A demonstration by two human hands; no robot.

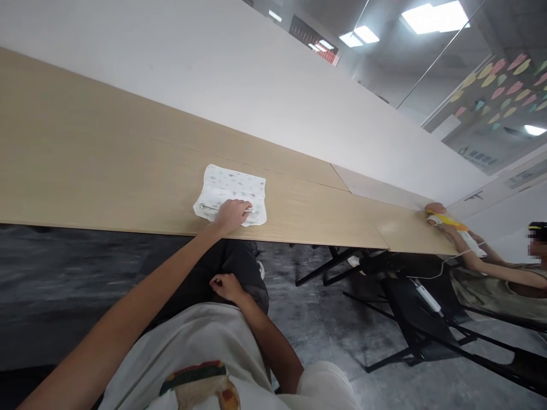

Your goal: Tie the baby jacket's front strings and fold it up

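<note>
A white cloth (235, 183) with a small scattered print lies on the table, folded over along its near side. My left hand (233, 215) is on its near edge, with the fingers bent and closed on the fabric. The fingertips are partly hidden, so the exact pinch does not show clearly. My right hand (228, 286) rests on my lap below the table edge, palm down, its fingers loosely bent and a little apart. It holds nothing that I can see.
The long wood-coloured table (106, 165) runs along a white partition (205, 68). To the far right, a co-worker's arms (470, 256) reach to a doll-like figure (436, 209) with yellow and white cloth. Black folding chairs (421, 324) stand on the grey floor; a white power strip (428, 298) lies on one.
</note>
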